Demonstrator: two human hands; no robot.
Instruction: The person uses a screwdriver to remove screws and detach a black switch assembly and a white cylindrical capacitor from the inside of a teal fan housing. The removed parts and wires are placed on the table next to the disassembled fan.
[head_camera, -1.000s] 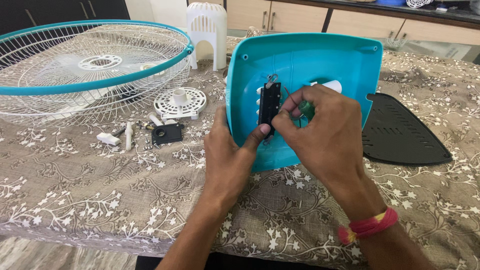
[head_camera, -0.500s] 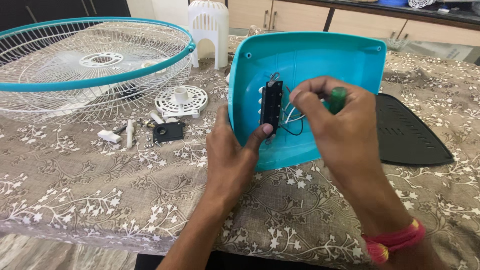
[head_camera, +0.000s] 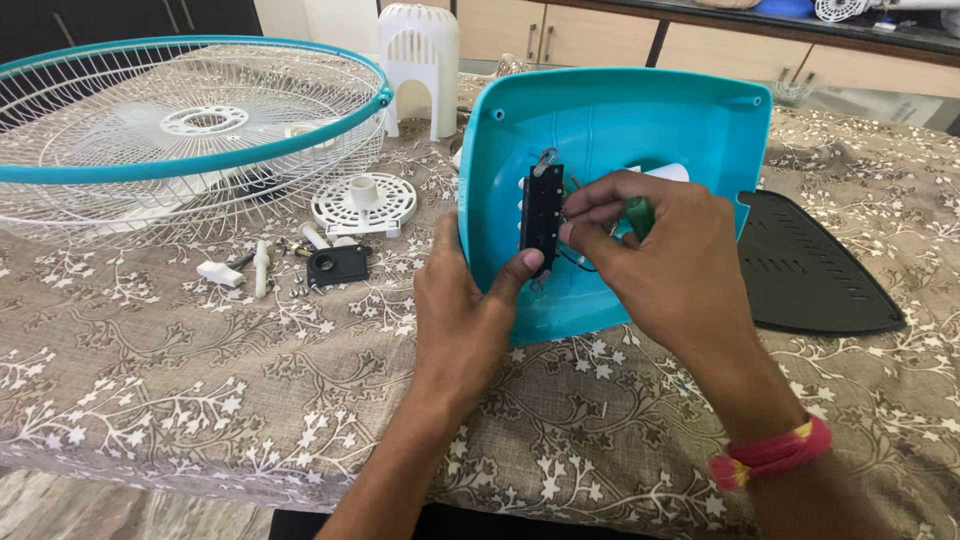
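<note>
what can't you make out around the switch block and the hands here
Head view only:
- Screwdriver: only a bit of green handle shows; the right hand hides shaft and tip.
- Wires beside the black switch block: their ends are behind the right fingers.
- Turquoise cover: its lower left edge is behind the left hand.
- Small parts on the tablecloth: too small to identify.

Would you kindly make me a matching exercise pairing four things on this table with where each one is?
Things:
1. teal fan base shell
2. wire fan guard
3. black vented plate
4. green-handled screwdriver

Places:
A. flat at the table's right side
B. in the right hand
C. far left of the table
D. tilted up, steadied by the left hand

Pairs: 1-D, 2-C, 3-A, 4-B
</note>
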